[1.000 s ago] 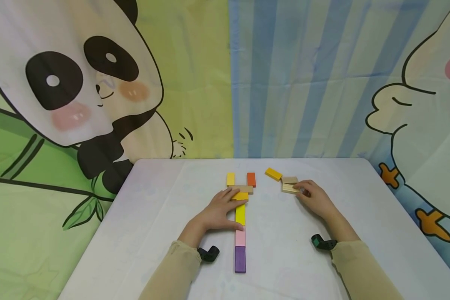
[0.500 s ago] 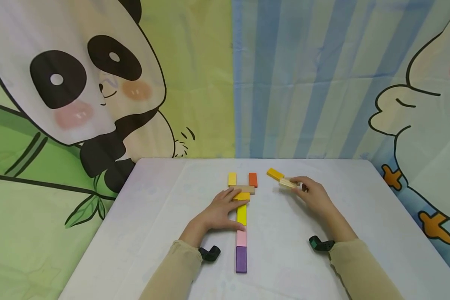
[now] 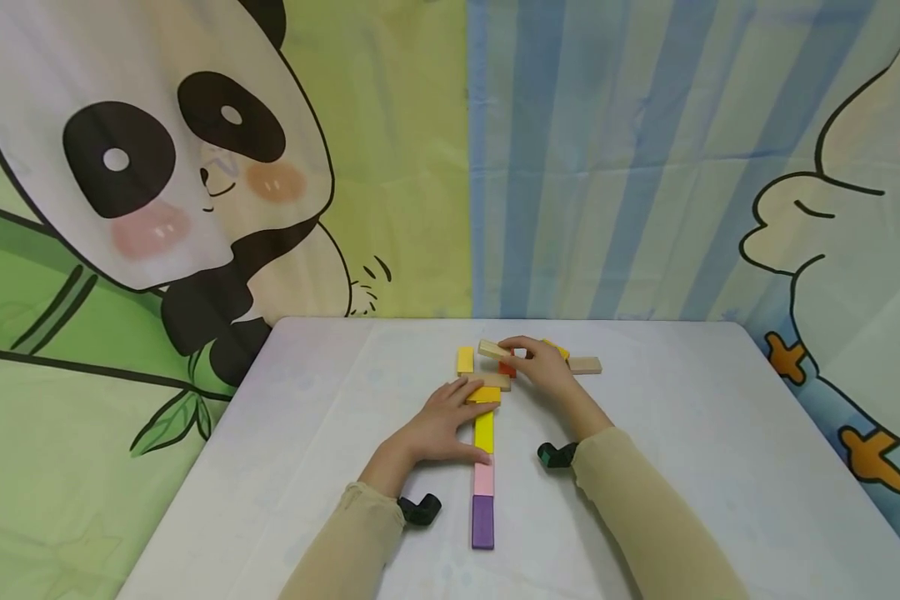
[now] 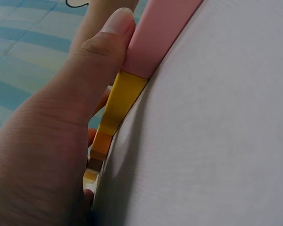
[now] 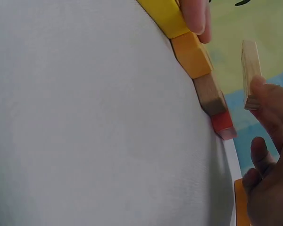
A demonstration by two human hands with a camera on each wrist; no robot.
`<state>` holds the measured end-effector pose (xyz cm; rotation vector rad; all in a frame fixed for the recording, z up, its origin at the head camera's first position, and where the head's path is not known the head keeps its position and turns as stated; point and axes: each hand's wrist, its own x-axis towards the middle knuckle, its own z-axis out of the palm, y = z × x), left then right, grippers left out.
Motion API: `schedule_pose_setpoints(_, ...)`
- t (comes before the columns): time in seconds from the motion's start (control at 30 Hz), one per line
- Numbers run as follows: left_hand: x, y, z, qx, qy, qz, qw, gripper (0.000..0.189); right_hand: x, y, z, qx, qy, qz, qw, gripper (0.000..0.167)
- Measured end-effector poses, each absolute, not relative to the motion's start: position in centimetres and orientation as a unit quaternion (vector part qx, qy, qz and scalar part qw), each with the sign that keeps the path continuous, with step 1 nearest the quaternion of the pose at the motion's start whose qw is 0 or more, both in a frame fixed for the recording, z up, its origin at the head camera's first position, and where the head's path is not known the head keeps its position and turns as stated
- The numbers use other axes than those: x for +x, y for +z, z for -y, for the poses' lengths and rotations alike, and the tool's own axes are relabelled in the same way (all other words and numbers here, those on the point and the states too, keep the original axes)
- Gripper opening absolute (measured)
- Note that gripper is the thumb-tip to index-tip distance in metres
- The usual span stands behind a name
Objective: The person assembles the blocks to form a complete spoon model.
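Note:
My right hand [image 3: 547, 371] pinches a natural wooden block [image 3: 491, 349] between thumb and fingers, raised above the far end of a block row. In the right wrist view that block [image 5: 250, 63] is tilted and apart from the others. My left hand [image 3: 437, 429] lies along the row with fingers spread, its thumb at the pink block [image 3: 483, 481] and its fingertips at the orange block [image 3: 486, 394] and crosswise wooden block [image 3: 499, 382]. A yellow block [image 3: 483, 435] lies between pink and orange. Beyond the crosspiece are another yellow block [image 3: 465, 359] and a red-orange block [image 3: 507, 368], partly hidden.
A purple block [image 3: 483, 523] ends the row nearest me. To the right lie a loose wooden block [image 3: 586, 365] and a yellow-orange block [image 3: 557, 345], partly behind my right hand. The white table [image 3: 330, 392] meets a printed curtain [image 3: 390, 167] at its far edge.
My right hand has lifted the wooden block from the right-hand pile and carried it left over the row, leaving another wooden block there. My left hand stays in place.

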<state>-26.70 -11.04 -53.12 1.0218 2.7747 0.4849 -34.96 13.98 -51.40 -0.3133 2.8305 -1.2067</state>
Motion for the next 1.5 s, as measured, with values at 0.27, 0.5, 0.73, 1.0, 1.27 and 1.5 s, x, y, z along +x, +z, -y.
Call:
schedule_pose_setpoints(0.27, -26.7, -53.2, 11.2, 0.352, 0.157, -0.920, 0.064, 0.094, -35.3, -52.5, -12.6, -0.125, -0.405, -0.905, 0.036, 0.033)
schedule_pose_setpoints(0.5, -26.8, -53.5, 11.2, 0.353, 0.155, -0.921, 0.057, 0.096, -35.3, -52.6, -12.8, -0.149, -0.380, -0.912, 0.043, 0.029)
schedule_pose_setpoints(0.73, -26.8, -53.4, 11.1, 0.355, 0.156, -0.920, 0.054, 0.095, -35.5, -52.4, -13.5, -0.170, -0.345, -0.922, 0.043, 0.029)
schedule_pose_setpoints(1.0, -26.9, -53.5, 11.2, 0.347, 0.157, -0.923, 0.060, 0.095, -35.6, -52.2, -13.1, -0.172, -0.336, -0.924, 0.064, 0.027)
schedule_pose_setpoints(1.27, -27.0, -53.5, 11.3, 0.349, 0.159, -0.922, 0.058, 0.095, -35.8, -52.4, -12.7, -0.178, -0.330, -0.925, 0.062, 0.026)
schedule_pose_setpoints(1.5, -26.9, -53.4, 11.2, 0.349, 0.163, -0.921, 0.061, 0.096, -35.8, -52.7, -12.7, -0.197, -0.324, -0.924, 0.053, 0.024)
